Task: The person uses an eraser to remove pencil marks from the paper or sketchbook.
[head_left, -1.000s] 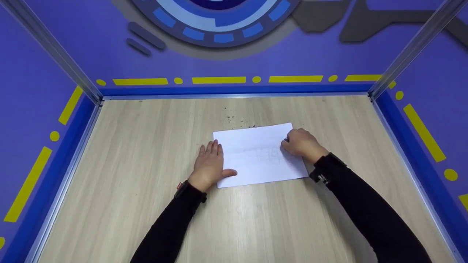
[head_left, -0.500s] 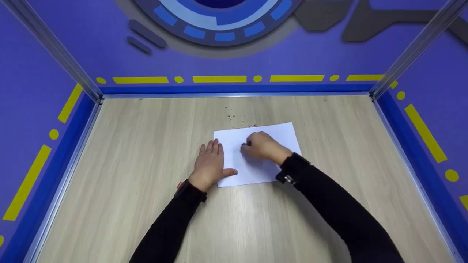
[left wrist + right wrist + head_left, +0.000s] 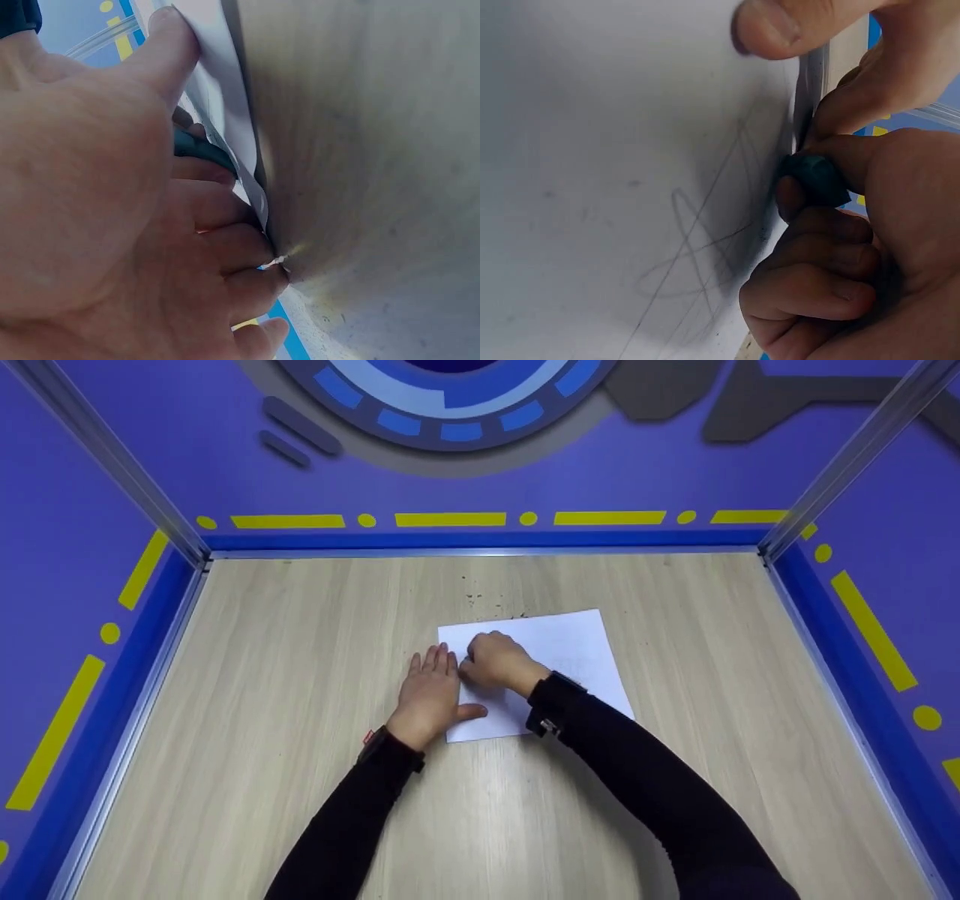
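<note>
A white sheet of paper point(image 3: 577, 641) lies on the wooden table, with faint pencil lines point(image 3: 694, 232) showing in the right wrist view. My left hand point(image 3: 429, 699) rests flat on the paper's left edge, fingers straight and thumb spread out over the sheet. Just beside its fingers, my right hand point(image 3: 496, 661) pinches a small teal eraser point(image 3: 817, 180) between thumb and index finger, against the paper. The other fingers of that hand are curled in. From the head view the eraser is hidden beneath the hand; the left wrist view shows a teal part of it point(image 3: 204, 150).
Small dark crumbs point(image 3: 472, 598) are scattered on the table point(image 3: 300, 660) beyond the paper's far edge. Blue and purple panels point(image 3: 450, 495) with yellow marks and metal edging enclose the table at the back and on both sides.
My right hand has swept left across the paper with the eraser, from the right edge to beside my left hand. The left hand has stayed in place.
</note>
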A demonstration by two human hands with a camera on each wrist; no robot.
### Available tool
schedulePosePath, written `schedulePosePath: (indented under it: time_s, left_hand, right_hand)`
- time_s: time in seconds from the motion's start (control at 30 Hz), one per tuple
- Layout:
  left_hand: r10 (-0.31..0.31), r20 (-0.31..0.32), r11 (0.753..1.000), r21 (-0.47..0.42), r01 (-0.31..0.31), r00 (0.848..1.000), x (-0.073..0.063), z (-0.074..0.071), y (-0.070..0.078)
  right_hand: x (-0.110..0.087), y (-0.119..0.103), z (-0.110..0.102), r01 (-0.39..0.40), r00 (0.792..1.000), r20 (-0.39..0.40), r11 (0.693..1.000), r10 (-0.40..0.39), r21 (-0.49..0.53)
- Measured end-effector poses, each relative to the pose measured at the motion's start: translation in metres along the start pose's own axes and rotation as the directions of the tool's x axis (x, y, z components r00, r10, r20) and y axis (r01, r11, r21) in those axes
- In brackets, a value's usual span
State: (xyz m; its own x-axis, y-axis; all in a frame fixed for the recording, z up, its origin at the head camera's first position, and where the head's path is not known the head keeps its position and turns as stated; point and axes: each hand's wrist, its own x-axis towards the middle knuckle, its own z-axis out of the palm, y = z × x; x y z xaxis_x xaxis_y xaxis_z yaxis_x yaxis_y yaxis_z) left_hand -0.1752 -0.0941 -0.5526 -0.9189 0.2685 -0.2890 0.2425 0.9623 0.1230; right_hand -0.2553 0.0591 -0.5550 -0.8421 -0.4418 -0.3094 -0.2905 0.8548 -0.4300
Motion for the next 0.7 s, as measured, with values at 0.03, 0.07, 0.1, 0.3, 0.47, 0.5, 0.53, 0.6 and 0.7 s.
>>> schedulePosePath:
  time_s: [0.03,0.07,0.1,0.3,0.47,0.5,0.53,0.6,0.7]
  left_hand:
    - [0.000,-0.002,1.000,0.001,0.000,1.000,0.000,0.000,0.000]
    - [0.000,-0.005,1.000,0.000,0.000,1.000,0.000,-0.001,-0.001]
    - [0.001,-0.005,1.000,-0.001,-0.001,1.000,0.000,-0.001,-0.001]
    - [-0.006,0.001,1.000,0.000,0.006,1.000,0.001,-0.002,0.000]
    - [-0.019,0.021,1.000,-0.008,0.019,1.000,0.001,-0.004,0.002]
    - [-0.018,0.023,1.000,-0.008,0.018,1.000,0.001,-0.004,0.002]
    - [-0.017,0.023,1.000,-0.007,0.017,1.000,0.001,-0.004,0.002]
    - [-0.016,0.022,1.000,-0.007,0.016,1.000,0.000,-0.003,0.002]
    - [-0.016,0.018,1.000,-0.007,0.017,1.000,0.000,-0.002,0.001]
  right_hand:
    - [0.000,0.002,0.000,-0.007,1.000,0.000,1.000,0.007,0.012]
    - [-0.005,-0.001,-0.006,-0.029,1.000,0.007,0.999,0.029,0.020]
    - [-0.006,0.002,-0.007,-0.037,0.999,0.007,0.999,0.037,0.035]
    - [-0.023,0.037,-0.021,-0.093,0.995,-0.026,0.991,0.096,0.100]
    - [-0.044,0.078,-0.035,-0.123,0.989,-0.064,0.984,0.132,0.125]
    - [-0.049,0.087,-0.038,-0.132,0.988,-0.067,0.982,0.142,0.133]
    - [-0.053,0.095,-0.040,-0.145,0.985,-0.071,0.979,0.156,0.141]
    - [-0.062,0.112,-0.045,-0.166,0.981,-0.076,0.974,0.179,0.153]
    - [-0.074,0.135,-0.051,-0.192,0.976,-0.079,0.971,0.205,0.146]
